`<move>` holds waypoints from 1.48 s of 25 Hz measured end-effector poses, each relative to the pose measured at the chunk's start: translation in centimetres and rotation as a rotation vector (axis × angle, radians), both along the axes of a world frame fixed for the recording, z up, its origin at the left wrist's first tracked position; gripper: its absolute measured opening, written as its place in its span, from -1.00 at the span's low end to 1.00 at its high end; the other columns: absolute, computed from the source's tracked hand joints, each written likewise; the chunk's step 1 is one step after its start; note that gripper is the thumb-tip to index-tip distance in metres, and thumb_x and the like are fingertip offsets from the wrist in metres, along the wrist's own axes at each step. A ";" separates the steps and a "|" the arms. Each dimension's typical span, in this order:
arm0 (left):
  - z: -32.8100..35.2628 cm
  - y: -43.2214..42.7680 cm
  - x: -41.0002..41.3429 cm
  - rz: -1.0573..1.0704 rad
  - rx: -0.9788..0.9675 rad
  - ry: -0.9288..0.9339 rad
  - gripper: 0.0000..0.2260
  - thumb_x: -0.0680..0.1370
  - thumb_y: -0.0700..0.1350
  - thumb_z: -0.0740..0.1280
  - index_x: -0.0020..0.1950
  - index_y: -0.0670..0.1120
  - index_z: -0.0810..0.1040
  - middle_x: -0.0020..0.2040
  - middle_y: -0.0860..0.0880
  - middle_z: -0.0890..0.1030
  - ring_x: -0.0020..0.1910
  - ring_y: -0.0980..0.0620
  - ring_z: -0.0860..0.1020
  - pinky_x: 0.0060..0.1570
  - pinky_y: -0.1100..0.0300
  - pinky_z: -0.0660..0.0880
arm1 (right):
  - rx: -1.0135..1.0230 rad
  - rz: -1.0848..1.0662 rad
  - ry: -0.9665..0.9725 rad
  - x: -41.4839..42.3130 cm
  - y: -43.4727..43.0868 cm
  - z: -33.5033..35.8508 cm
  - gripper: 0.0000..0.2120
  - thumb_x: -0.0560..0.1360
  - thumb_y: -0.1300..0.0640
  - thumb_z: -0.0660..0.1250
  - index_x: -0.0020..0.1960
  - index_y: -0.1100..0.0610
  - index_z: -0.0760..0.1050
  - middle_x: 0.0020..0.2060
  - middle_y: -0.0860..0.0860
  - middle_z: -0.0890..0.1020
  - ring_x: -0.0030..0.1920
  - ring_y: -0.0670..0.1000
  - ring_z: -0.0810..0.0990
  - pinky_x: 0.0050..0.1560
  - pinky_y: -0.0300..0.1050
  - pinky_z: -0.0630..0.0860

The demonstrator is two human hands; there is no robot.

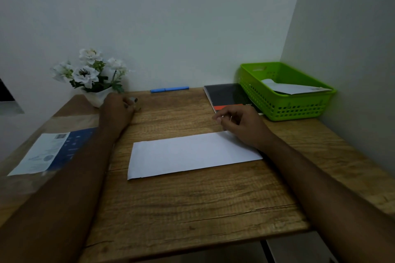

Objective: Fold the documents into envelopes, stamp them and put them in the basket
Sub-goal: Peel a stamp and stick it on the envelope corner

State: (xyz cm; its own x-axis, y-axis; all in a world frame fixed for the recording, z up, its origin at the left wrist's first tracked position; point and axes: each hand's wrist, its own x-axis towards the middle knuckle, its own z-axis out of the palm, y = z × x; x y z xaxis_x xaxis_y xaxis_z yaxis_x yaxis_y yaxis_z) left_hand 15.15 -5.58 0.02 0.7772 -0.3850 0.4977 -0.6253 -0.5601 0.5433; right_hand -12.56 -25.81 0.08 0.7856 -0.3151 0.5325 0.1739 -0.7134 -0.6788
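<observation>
Head view shows the envelope (192,153) flat near the middle of the desk (213,209), with its long axis running from the left edge toward the right edge. The right hand (241,126) hovers over its right end, fingers loosely curled and holding nothing. The left hand (119,109), toward the far left corner, grips a small grey object (133,100), probably the stamp. This hand must come nearer and rightward to reach the envelope. The basket (299,111) stands at the far right corner.

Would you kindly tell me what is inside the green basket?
A white envelope lies in the green basket, its right end at the rim. Whatever lies beneath it is hidden.
</observation>
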 end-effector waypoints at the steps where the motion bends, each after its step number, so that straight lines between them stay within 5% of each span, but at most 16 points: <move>1: 0.1 0.0 0.1 -0.004 -0.022 0.026 -0.94 0.44 -0.19 0.44 -0.14 -0.17 0.65 -0.12 -0.16 0.66 -0.19 0.01 0.56 -0.18 0.15 0.46 | -0.004 0.000 -0.001 0.0 0.0 0.0 -0.85 0.50 0.31 0.37 -0.06 0.11 0.66 -0.37 -0.10 0.62 -0.37 -0.18 0.52 -0.31 -0.32 0.42; 7: 2.3 -1.0 -2.6 -0.121 -0.204 0.122 -0.87 0.41 -0.13 0.48 -0.10 -0.15 0.67 -0.17 -0.07 0.66 -0.24 0.11 0.56 -0.21 0.28 0.45 | -0.014 0.018 -0.005 0.3 0.6 0.0 -0.82 0.52 0.25 0.37 -0.05 0.00 0.65 -0.37 -0.10 0.63 -0.43 -0.14 0.47 -0.37 -0.30 0.38; 10: 3.1 -2.1 -7.3 -0.326 -0.483 0.548 -0.79 0.39 -0.14 0.50 -0.06 -0.23 0.65 -0.12 -0.17 0.68 -0.16 -0.07 0.64 -0.11 0.11 0.59 | -0.023 0.036 -0.023 0.6 1.4 -0.1 -0.79 0.51 0.23 0.37 -0.06 -0.09 0.63 -0.31 -0.12 0.64 -0.46 -0.08 0.45 -0.40 -0.26 0.37; 13: 3.1 -3.3 -11.7 -0.468 -0.480 0.716 -0.89 0.41 -0.13 0.48 -0.11 -0.15 0.67 -0.20 -0.08 0.70 -0.21 0.02 0.67 -0.27 0.24 0.59 | -0.009 0.011 -0.069 0.7 2.3 -0.3 -0.82 0.47 0.17 0.43 0.02 -0.06 0.61 -0.22 -0.11 0.62 -0.49 -0.07 0.44 -0.46 -0.19 0.41; 16: 3.1 -3.7 -14.6 -0.572 -0.414 0.772 -0.90 0.43 -0.11 0.46 -0.15 -0.14 0.68 -0.26 -0.03 0.70 -0.32 0.11 0.66 -0.41 0.35 0.50 | 0.006 -0.081 -0.149 0.8 3.0 -0.3 -0.68 0.41 0.11 0.51 0.12 -0.04 0.54 -0.10 -0.10 0.55 -0.42 0.02 0.50 -0.41 -0.17 0.47; 21: 3.0 -3.8 -15.9 -0.576 -0.355 0.796 -0.86 0.43 -0.06 0.46 -0.14 -0.12 0.69 -0.36 -0.01 0.67 -0.46 0.19 0.53 -0.50 0.35 0.42 | -0.103 -0.138 -0.206 0.7 3.3 0.2 -0.76 0.35 0.05 0.55 -0.02 0.00 0.60 -0.12 -0.05 0.56 -0.30 -0.09 0.54 -0.36 -0.29 0.48; 31: 2.7 -4.3 -15.3 -0.759 -0.482 1.044 -0.86 0.48 -0.06 0.40 -0.15 -0.12 0.67 -0.26 -0.05 0.59 -0.36 0.11 0.50 -0.34 0.23 0.48 | 0.034 -0.129 -0.289 0.8 2.7 0.3 -0.88 0.33 0.24 0.56 -0.19 0.10 0.66 -0.14 0.01 0.59 -0.24 0.06 0.63 -0.33 -0.03 0.61; 37: 2.2 -4.4 -14.7 -0.562 -0.441 0.869 -0.90 0.46 -0.07 0.43 -0.18 -0.07 0.70 -0.39 0.04 0.62 -0.41 0.17 0.50 -0.39 0.26 0.46 | 0.160 -0.116 -0.209 0.7 3.1 0.4 -0.92 0.44 0.14 0.49 -0.16 0.06 0.58 -0.17 -0.01 0.69 -0.34 -0.05 0.69 -0.45 -0.38 0.43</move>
